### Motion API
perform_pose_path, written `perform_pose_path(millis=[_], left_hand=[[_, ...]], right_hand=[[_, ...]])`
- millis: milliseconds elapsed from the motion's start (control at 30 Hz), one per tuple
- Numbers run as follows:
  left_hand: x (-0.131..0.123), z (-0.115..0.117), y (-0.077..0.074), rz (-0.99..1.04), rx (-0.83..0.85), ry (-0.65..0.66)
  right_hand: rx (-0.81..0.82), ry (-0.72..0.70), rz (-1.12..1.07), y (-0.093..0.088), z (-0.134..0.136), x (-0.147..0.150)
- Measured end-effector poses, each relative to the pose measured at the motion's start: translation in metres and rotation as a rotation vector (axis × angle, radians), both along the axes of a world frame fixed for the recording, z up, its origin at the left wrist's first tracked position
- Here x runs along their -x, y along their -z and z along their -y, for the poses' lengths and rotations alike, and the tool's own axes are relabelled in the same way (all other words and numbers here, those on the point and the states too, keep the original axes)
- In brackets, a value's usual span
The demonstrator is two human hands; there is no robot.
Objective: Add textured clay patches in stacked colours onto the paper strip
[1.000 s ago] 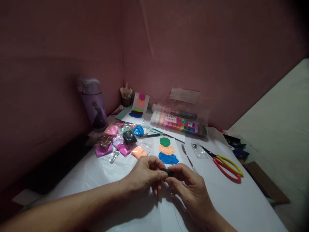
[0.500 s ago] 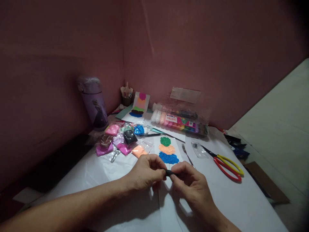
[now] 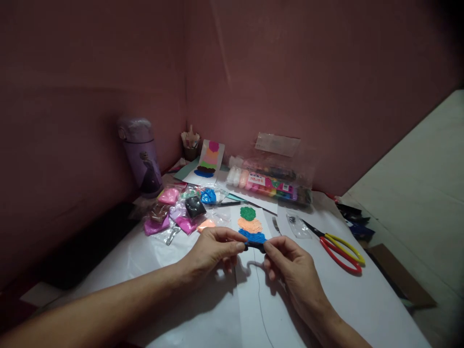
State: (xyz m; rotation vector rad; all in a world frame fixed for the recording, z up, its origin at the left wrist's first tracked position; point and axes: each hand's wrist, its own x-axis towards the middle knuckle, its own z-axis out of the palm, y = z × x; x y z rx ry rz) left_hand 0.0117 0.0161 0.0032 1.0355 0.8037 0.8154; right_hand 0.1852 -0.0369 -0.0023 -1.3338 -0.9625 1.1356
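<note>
Black clay strip (image 3: 255, 245), short, slightly lumpy at both ends, left hand (image 3: 212, 250) pinching one end, right hand (image 3: 292, 261) the other

Head-worn view, forward and down (fairly near) over the table (image 3: 355, 299)

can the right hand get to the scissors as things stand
Probably yes: no object shows between the right hand and the scissors lying to its right, though it pinches one end of a black strip.

purple bottle (image 3: 142, 162) near reddish wall (image 3: 90, 63)
</note>
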Motion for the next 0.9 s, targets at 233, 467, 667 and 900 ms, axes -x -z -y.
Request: perform_pose_path(millis=[233, 467, 667, 900], left_hand=[[-0.0058, 0.0045, 0.0045, 0.01, 0.0, 0.074], [-0.005, 0.0067, 0.0029, -0.109, -0.066, 0.118], [-0.0061, 0.0073, -0.0026, -0.126, -0.054, 0.089], [-0.0077, 0.0022, -0.0002, -0.141, -0.067, -0.066]], right_hand=[[-0.047, -0.135, -0.054, 0.0, 0.002, 0.0035], [-0.058, -0.224, -0.066, -0.0015, 0.0047, 0.0036], [-0.08, -0.165, 0.009, -0.0019, 0.0054, 0.0069], [-0.096, -0.017, -0.026, -0.0056, 0.006, 0.0074]])
